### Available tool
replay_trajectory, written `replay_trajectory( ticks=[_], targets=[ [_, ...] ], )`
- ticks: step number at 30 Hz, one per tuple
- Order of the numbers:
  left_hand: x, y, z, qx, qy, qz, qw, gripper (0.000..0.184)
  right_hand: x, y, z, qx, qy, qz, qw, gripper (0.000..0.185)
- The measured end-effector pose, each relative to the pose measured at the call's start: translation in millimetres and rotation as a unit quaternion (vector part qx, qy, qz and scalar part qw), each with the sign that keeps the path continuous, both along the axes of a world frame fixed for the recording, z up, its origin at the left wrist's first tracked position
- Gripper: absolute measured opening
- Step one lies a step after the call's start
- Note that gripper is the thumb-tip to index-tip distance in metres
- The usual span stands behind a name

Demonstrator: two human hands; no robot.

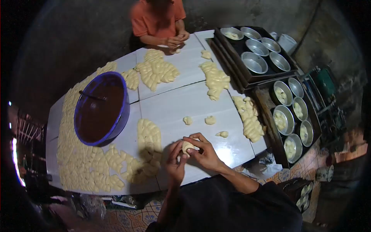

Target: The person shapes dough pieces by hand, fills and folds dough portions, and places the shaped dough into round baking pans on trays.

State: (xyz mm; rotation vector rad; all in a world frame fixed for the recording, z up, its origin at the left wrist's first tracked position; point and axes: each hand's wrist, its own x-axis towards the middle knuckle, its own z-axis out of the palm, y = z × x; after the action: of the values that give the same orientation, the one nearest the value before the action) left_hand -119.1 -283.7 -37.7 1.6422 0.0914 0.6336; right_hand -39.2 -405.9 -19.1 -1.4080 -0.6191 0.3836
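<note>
Between my two hands, above the white tiled table (170,104), is a small piece of pale dough (187,147). My left hand (176,160) closes on its left side, fingers bent around it. From the right, my right hand (203,152) grips the same piece with thumb and fingers. Just beyond my hands lie three loose dough pieces: one lump (188,120), another lump (210,120) and a smaller bit (222,134). To the left of my hands a sheet of joined dough pieces (150,133) lies on the table.
A blue basin (125,112) of brown filling, with a utensil in it, stands at the left among many dough pieces (83,170). Dark trays with round metal tins (254,63) stand at the right, some tins (292,148) holding dough. Across the table a person in orange (160,19) handles dough.
</note>
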Motion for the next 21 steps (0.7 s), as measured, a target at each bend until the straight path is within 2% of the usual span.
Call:
replay_trajectory(
  ticks=[2, 3, 4, 6, 7, 8, 9, 10, 11, 12, 14, 15, 16, 17, 18, 19, 20, 21],
  targets=[
    [-2, -12, -12, -0.136, 0.048, 0.104, 0.984, 0.027, -8, 8, 2, -0.031, 0.067, -0.003, 0.997, 0.028],
    [-5, -10, -12, -0.135, 0.048, 0.111, 0.984, 0.027, -6, 17, -7, -0.05, -0.008, -0.038, 0.998, 0.024],
    [-6, -9, -12, -0.159, 0.065, 0.144, 0.975, 0.022, 2, 23, -13, -0.084, -0.051, -0.023, 0.995, 0.025],
    [-3, -7, -13, -0.181, 0.065, 0.192, 0.962, 0.013, 17, 30, -18, -0.066, -0.069, 0.0, 0.995, 0.03],
    [-7, -1, -11, -0.188, 0.117, 0.152, 0.963, 0.012, 20, 31, -6, -0.036, 0.0, 0.019, 0.999, 0.032],
    [-11, 6, -8, -0.192, 0.167, 0.114, 0.96, 0.011, 21, 37, -7, -0.036, -0.005, 0.023, 0.999, 0.032],
    [-11, 11, -5, -0.389, 0.084, 0.034, 0.917, 0.016, 16, 43, -11, 0.004, -0.063, 0.109, 0.992, 0.032],
    [-9, 18, 4, -0.561, -0.006, -0.05, 0.826, 0.02, 12, 52, -18, 0.047, -0.12, 0.196, 0.972, 0.033],
    [-12, 23, -1, -0.642, 0.045, -0.013, 0.766, 0.022, 12, 60, -23, 0.027, -0.181, 0.177, 0.967, 0.032],
    [-12, 23, -8, -0.604, 0.075, 0.012, 0.793, 0.042, 17, 62, -25, -0.02, -0.213, 0.18, 0.96, 0.051],
    [-7, 39, -4, -0.723, 0.009, -0.109, 0.682, 0.083, 23, 72, -37, 0.074, 0.015, 0.231, 0.97, 0.083],
    [0, 53, 10, -0.712, -0.036, -0.161, 0.682, 0.125, 34, 67, -46, 0.089, 0.156, 0.313, 0.933, 0.108],
    [7, 71, 22, -0.63, 0.011, -0.189, 0.753, 0.14, 36, 72, -49, 0.103, 0.2, 0.333, 0.916, 0.117],
    [23, 94, 30, -0.562, 0.002, -0.142, 0.815, 0.143, 39, 75, -55, 0.063, 0.13, 0.315, 0.938, 0.119],
    [30, 140, -8, -0.711, -0.175, -0.248, 0.634, 0.125, 42, 79, -59, 0.022, 0.057, 0.294, 0.954, 0.121],
    [48, 186, 12, -0.583, -0.169, -0.176, 0.775, 0.101, 40, 85, -59, 0.039, 0.087, 0.281, 0.955, 0.121],
    [68, 226, 30, -0.386, -0.147, -0.083, 0.907, 0.076, 39, 90, -61, 0.038, 0.086, 0.283, 0.955, 0.121],
    [86, 261, 43, -0.238, -0.035, 0.044, 0.97, 0.072, 39, 94, -62, 0.053, 0.111, 0.273, 0.954, 0.121]
  ],
)
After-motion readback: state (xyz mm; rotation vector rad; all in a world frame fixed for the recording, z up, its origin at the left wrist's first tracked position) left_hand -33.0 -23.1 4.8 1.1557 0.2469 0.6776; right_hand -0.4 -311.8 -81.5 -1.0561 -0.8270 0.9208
